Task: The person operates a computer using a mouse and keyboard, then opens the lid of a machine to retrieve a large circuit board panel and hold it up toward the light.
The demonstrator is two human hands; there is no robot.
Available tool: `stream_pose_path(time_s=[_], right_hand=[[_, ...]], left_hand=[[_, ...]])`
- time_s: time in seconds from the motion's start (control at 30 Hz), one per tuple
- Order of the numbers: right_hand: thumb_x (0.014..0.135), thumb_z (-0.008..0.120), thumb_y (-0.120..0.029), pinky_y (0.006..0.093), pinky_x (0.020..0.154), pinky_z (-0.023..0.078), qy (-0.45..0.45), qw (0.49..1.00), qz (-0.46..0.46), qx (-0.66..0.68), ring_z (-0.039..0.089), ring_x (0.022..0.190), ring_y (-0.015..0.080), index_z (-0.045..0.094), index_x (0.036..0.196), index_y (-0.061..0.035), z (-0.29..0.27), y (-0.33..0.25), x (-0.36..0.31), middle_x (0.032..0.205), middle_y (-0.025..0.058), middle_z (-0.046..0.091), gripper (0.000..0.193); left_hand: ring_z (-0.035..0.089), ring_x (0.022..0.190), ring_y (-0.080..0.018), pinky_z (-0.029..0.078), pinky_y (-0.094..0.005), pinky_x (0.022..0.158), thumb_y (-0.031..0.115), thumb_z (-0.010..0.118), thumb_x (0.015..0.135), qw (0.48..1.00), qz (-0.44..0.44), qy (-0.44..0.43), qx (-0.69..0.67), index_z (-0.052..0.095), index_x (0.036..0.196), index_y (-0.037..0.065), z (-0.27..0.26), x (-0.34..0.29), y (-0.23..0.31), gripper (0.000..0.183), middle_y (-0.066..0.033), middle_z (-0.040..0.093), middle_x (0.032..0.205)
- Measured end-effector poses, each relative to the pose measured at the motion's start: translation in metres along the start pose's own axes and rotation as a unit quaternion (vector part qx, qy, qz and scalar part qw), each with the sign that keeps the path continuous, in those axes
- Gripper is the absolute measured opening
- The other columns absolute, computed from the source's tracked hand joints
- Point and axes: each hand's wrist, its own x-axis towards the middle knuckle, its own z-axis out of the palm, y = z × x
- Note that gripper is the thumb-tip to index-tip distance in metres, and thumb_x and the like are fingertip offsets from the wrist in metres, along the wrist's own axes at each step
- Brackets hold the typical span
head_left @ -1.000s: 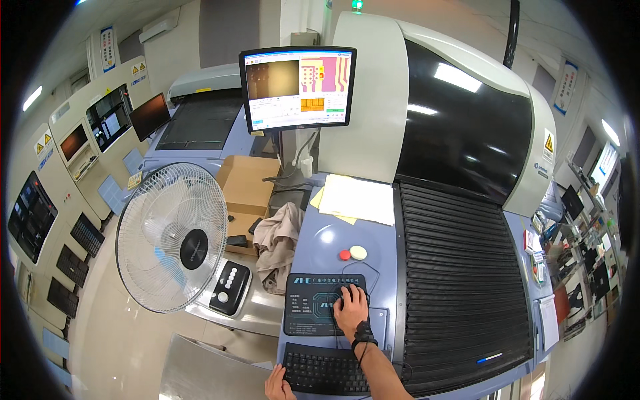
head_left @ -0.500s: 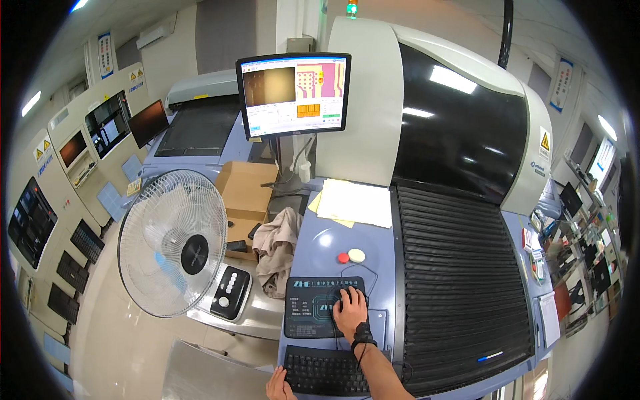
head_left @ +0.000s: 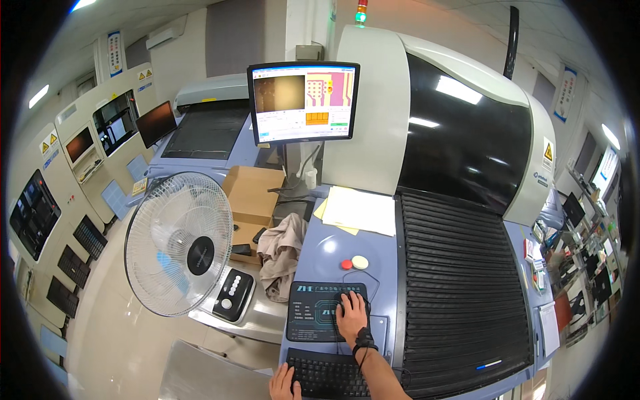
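My right hand (head_left: 352, 320), with a black band on its wrist, rests over a dark mouse (head_left: 346, 301) on the black printed mouse pad (head_left: 308, 327). Most of the mouse is hidden under the palm and fingers. At the lower edge, my left hand (head_left: 284, 385) lies at the left end of a black keyboard (head_left: 327, 373), its fingers extended and holding nothing. Beyond them a monitor (head_left: 303, 103) shows a brownish magnified picture beside a pink and yellow layout.
A red button (head_left: 346, 264) and a pale one (head_left: 360, 262) sit past the pad, before white and yellow papers (head_left: 360, 210). Ribbed black bellows (head_left: 460, 287) stretch to the right. Leftward are a fan (head_left: 180, 247), an open cardboard box (head_left: 250, 200) and a crumpled cloth (head_left: 281, 257).
The whole view has shifted slightly, so things sit lower and farther right. The brownish picture on the monitor looks different. My right hand stays on the mouse, my left by the keyboard.
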Motion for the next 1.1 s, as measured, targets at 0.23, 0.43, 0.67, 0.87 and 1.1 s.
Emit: stream_pose_path(time_s=[0.23,0.43,0.67,0.87,1.1], right_hand=[[0.090,0.067,-0.013,0.0513,0.104,0.047,0.009,1.000,0.005,-0.002,0.051,0.124,0.0459,0.063,0.122,-0.0010,-0.001,-0.002,0.000,0.132,0.0246,0.056,0.035],[0.088,0.068,-0.013,0.0506,0.103,0.048,0.013,1.000,0.008,-0.005,0.052,0.122,0.0445,0.064,0.121,-0.0012,-0.003,-0.004,0.002,0.130,0.0234,0.058,0.034],[0.088,0.068,-0.012,0.0506,0.102,0.048,0.018,1.000,0.003,-0.006,0.052,0.122,0.0445,0.063,0.120,-0.0012,-0.004,-0.004,0.003,0.129,0.0235,0.058,0.034],[0.088,0.068,-0.012,0.0511,0.103,0.047,0.016,1.000,0.003,-0.001,0.052,0.122,0.0448,0.063,0.121,-0.0014,-0.003,-0.004,0.003,0.129,0.0235,0.058,0.035],[0.089,0.067,-0.013,0.0515,0.105,0.046,0.004,1.000,0.013,0.006,0.051,0.124,0.0447,0.063,0.122,-0.0015,-0.003,-0.004,0.002,0.131,0.0231,0.057,0.035]], left_hand=[[0.014,0.156,-0.0328,0.021,-0.0632,0.118,0.035,0.046,0.106,0.998,0.043,-0.048,0.022,0.039,0.156,0.015,0.009,-0.003,-0.008,0.055,-0.0091,0.023,0.168],[0.008,0.157,-0.0329,0.019,-0.0660,0.118,0.037,0.044,0.107,0.994,0.017,-0.106,0.014,0.039,0.156,0.016,0.003,0.004,-0.002,0.054,-0.0077,0.022,0.168],[0.013,0.156,-0.0342,0.021,-0.0652,0.118,0.037,0.044,0.107,0.995,0.020,-0.095,-0.010,0.042,0.154,0.015,0.000,0.006,-0.001,0.052,-0.0079,0.028,0.166],[0.016,0.155,-0.0354,0.025,-0.0636,0.116,0.033,0.046,0.106,0.997,0.044,-0.066,0.011,0.045,0.152,0.014,0.006,0.003,-0.006,0.049,-0.0086,0.031,0.165],[0.025,0.153,-0.0349,0.033,-0.0620,0.112,0.025,0.052,0.103,0.998,0.067,-0.002,0.005,0.051,0.148,0.014,0.015,0.002,-0.007,0.046,-0.0080,0.039,0.161]])
